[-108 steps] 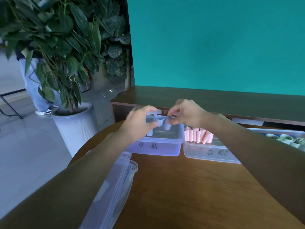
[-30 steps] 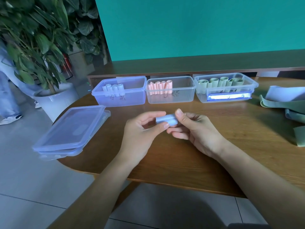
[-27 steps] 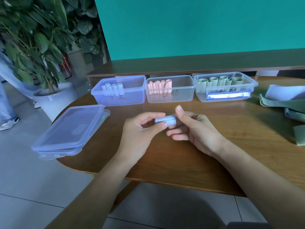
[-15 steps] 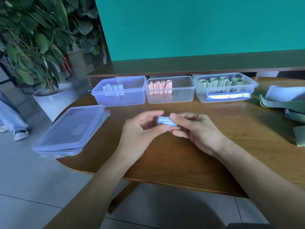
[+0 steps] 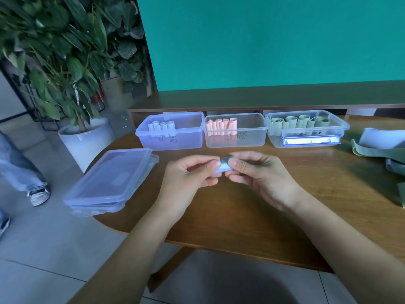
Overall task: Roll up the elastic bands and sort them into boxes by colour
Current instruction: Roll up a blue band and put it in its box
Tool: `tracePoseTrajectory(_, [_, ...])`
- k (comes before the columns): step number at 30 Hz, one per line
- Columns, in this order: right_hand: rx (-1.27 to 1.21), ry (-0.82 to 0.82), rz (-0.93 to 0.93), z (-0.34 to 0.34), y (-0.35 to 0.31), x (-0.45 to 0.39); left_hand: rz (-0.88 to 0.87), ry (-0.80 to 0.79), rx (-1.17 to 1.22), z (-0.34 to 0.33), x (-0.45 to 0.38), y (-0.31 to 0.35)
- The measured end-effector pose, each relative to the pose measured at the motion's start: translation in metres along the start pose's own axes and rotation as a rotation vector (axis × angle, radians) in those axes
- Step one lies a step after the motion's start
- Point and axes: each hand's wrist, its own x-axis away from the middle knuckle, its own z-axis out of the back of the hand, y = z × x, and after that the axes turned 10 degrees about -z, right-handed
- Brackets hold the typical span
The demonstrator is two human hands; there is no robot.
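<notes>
A small pale blue band roll (image 5: 224, 166) is pinched between the fingertips of my left hand (image 5: 188, 174) and my right hand (image 5: 258, 174), a little above the wooden table (image 5: 241, 216). Three clear boxes stand in a row at the back. The left box (image 5: 173, 130) holds several pale blue rolls, the middle box (image 5: 235, 130) holds several pink rolls, and the right box (image 5: 306, 128) holds several green rolls.
Stacked clear lids (image 5: 109, 181) lie at the table's left edge. Loose green and pale blue bands (image 5: 381, 148) lie at the far right. A potted plant (image 5: 65, 84) stands on the floor to the left, where a person's leg (image 5: 19, 167) shows.
3.6 s ago both hands were over the left box; now they hold a blue roll in front of the boxes. Over the last second the fingers have shifted round the roll.
</notes>
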Motion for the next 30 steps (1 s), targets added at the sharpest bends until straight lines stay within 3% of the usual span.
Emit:
tracePoseTrajectory(12, [0.194,-0.066,0.066,-0.053,-0.046,-0.048,-0.009,0.128,0.133,0.056,-0.034,0.018])
tracePoseTrajectory(18, [0.300,-0.059,0.139,-0.095,-0.061,-0.105,-0.045,0.164,-0.076,0.102,-0.073,0.027])
tracePoseTrajectory(23, [0.398,-0.025,0.215,-0.129,-0.071,-0.163,-0.096,0.264,-0.397,0.158,-0.114,0.012])
tracePoseTrajectory(30, [0.647,0.107,0.247,-0.139,-0.071,-0.236,-0.115,0.299,-0.620,0.197,-0.155,-0.009])
